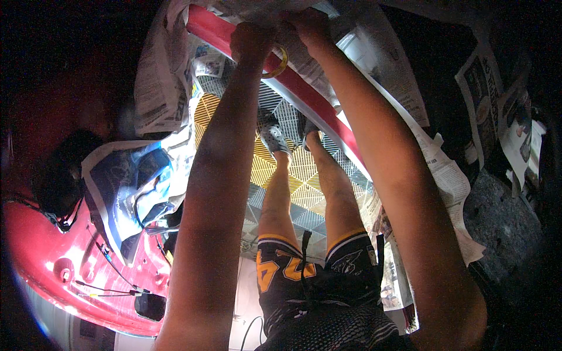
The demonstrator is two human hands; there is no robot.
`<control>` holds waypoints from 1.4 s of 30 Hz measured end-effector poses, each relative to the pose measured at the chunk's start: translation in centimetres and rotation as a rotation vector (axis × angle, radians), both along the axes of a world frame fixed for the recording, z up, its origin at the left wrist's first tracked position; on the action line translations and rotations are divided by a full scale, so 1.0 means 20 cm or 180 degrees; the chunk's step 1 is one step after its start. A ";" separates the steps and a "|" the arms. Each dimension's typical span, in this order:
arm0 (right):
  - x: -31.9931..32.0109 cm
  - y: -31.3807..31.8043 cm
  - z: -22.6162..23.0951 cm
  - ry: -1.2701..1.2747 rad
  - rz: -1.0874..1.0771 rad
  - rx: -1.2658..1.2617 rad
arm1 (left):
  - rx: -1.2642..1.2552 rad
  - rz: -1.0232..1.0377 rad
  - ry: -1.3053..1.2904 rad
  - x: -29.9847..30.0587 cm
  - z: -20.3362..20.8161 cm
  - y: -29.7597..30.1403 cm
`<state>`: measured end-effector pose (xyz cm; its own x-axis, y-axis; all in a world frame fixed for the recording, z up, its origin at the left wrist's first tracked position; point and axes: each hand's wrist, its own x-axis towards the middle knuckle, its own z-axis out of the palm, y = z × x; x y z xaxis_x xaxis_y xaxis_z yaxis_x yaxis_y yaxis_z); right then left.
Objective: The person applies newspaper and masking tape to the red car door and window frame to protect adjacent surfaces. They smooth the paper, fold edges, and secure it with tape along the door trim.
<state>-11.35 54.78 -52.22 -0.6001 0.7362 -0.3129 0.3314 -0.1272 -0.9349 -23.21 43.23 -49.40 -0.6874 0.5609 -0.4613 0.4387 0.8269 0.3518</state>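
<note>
Both my arms reach up to the dim top of the view. My left hand [252, 41] is closed beside a red painted car sill [319, 102]; what its fingers grip is lost in shadow. A yellowish roll of tape [285, 61] shows next to my left wrist, partly hidden by it; whether it is looped round the wrist I cannot tell. To its right, my right hand [311, 30] has its fingers drawn together against a dark, crumpled sheet. What they pinch is too dark to make out. Newspaper [167, 82] hangs at the left of the sill.
More newspaper sheets [448, 190] drape down on the right. A red car door [41, 251] with loose wires stands at lower left, a blue-and-white printed sheet [132, 187] over it. My feet are on a grey and yellow grid floor [298, 193].
</note>
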 end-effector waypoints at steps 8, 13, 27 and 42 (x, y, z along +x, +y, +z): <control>0.02 0.01 -0.05 -0.0209 0.0096 0.0162 | -0.0012 0.0078 0.0071 0.02 0.01 0.03; -0.01 -0.04 -0.02 -0.0179 0.0093 0.0200 | 0.0087 -0.0149 0.0160 -0.01 -0.02 -0.01; -0.03 -0.09 -0.01 -0.0201 0.0039 0.0322 | 0.0134 0.0288 -0.0467 0.05 0.03 -0.09; -0.02 -0.10 -0.02 -0.0201 -0.0008 0.0395 | -0.0480 0.0247 0.0326 0.09 0.19 -0.03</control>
<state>-11.85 52.88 -52.65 -0.5801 0.7732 -0.2564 0.3900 -0.0128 -0.9207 -21.32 42.69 -45.70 -0.7736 0.4342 -0.4616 0.3987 0.8996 0.1780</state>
